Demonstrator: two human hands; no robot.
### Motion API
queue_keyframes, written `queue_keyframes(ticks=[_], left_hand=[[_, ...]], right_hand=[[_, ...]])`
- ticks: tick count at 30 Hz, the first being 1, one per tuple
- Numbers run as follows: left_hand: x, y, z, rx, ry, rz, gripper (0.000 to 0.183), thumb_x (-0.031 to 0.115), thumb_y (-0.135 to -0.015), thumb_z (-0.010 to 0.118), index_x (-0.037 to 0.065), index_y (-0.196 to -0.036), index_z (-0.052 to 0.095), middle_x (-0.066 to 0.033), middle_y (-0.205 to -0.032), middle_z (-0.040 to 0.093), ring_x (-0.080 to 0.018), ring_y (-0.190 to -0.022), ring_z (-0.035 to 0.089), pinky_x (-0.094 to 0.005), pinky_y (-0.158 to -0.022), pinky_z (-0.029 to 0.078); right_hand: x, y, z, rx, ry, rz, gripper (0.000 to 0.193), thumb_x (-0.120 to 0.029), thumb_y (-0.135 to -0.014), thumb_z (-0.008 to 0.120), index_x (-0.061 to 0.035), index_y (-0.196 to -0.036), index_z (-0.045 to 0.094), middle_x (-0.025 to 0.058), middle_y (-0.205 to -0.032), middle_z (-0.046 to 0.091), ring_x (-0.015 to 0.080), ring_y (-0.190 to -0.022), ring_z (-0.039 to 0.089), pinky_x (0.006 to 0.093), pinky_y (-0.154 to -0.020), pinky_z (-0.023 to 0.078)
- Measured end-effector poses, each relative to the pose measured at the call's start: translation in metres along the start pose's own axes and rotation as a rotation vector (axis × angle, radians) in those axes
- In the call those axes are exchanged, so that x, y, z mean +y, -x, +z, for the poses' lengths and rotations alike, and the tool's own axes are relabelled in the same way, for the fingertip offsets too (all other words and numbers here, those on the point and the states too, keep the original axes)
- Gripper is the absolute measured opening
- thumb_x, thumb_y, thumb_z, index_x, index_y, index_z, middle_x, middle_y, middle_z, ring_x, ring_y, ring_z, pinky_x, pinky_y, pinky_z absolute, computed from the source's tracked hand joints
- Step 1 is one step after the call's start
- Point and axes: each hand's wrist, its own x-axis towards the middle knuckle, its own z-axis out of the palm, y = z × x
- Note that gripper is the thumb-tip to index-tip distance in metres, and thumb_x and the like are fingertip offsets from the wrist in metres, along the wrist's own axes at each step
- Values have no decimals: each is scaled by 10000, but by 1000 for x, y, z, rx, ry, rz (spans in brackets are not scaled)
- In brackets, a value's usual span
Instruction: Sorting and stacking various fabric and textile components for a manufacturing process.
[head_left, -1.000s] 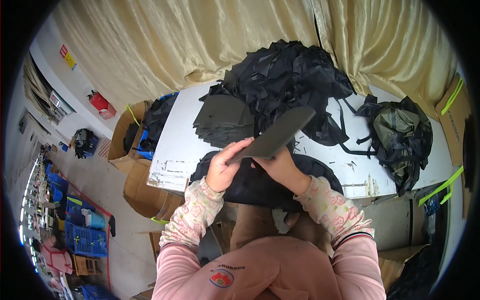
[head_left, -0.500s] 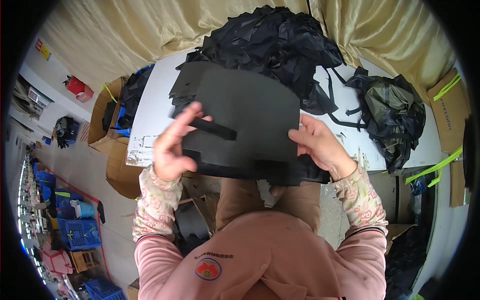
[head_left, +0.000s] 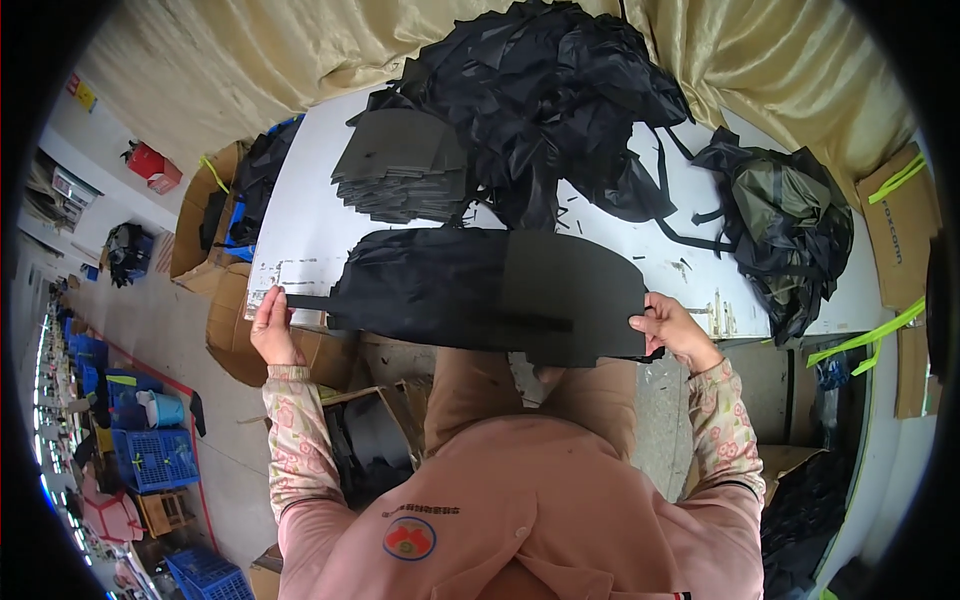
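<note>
In front of me, at the table's near edge, a black fabric piece [head_left: 420,285] is stretched out, and a stiff dark grey sheet [head_left: 575,270] covers its right part. My right hand [head_left: 678,328] pinches the right edge of the sheet, thumb on top. At the far left my left hand [head_left: 275,325] is closed on the end of a narrow black strap [head_left: 308,301], which runs out from the fabric's left end. Beyond the fabric, a stack of dark grey sheets [head_left: 395,165] lies on the white table [head_left: 300,215].
A big heap of black fabric [head_left: 540,90] covers the table's back. At the right lies a black and olive bundle [head_left: 785,215], near a cardboard box [head_left: 897,235]. Open cartons [head_left: 205,225] stand to the left. Under the table sits another box [head_left: 400,425].
My left hand has moved down and left, drawing the strap out. The grey sheet has come down and right in my right hand, showing black fabric and the stack behind.
</note>
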Motion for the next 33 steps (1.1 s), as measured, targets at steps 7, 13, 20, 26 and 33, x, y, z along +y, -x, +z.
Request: queue_keyframes(ticks=[7, 13, 20, 26, 33], left_hand=[[17, 75, 55, -538, -317, 156, 175, 148, -904, 576, 7, -912, 680, -115, -953, 677, -202, -908, 616, -305, -834, 464], [14, 218, 113, -1358, 424, -1276, 555, 424, -972, 440, -19, -1306, 461, -182, -1309, 515, -275, -1203, 509, -385, -1055, 377], [20, 246, 179, -771, 886, -1429, 455, 211, -952, 553, 26, -1335, 393, -123, -1371, 435, -267, -1270, 431, -416, -1089, 344], [2, 251, 184, -757, 772, -1287, 375, 85, -916, 580, 31, -1270, 467, -88, -1279, 520, -245, -1182, 507, -437, -1023, 414], [-5, 259, 180, -749, 734, -1249, 350, 75, -911, 583, 30, -1246, 495, -77, -1249, 547, -230, -1137, 544, -424, -999, 446]], right_hand=[[4, 0, 3, -24, -165, 2, 187, -91, -894, 621, -12, -1047, 548, 22, -774, 627, 77, -535, 592, 208, -454, 505], [-17, 11, 11, -95, -374, 16, 220, -79, -906, 592, -2, -1103, 531, 43, -836, 649, 98, -583, 632, 220, -476, 526], [-26, 19, 21, -75, -387, -30, 211, -72, -902, 597, -6, -1091, 529, 49, -850, 654, 94, -591, 624, 212, -492, 522], [-19, 21, 26, 1, -174, -131, 200, -59, -891, 614, -15, -1065, 526, 24, -818, 627, 62, -588, 577, 191, -484, 480], [-16, 22, 30, 69, -28, -166, 173, -34, -884, 613, -20, -1021, 510, -26, -720, 525, 40, -522, 466, 190, -448, 434]])
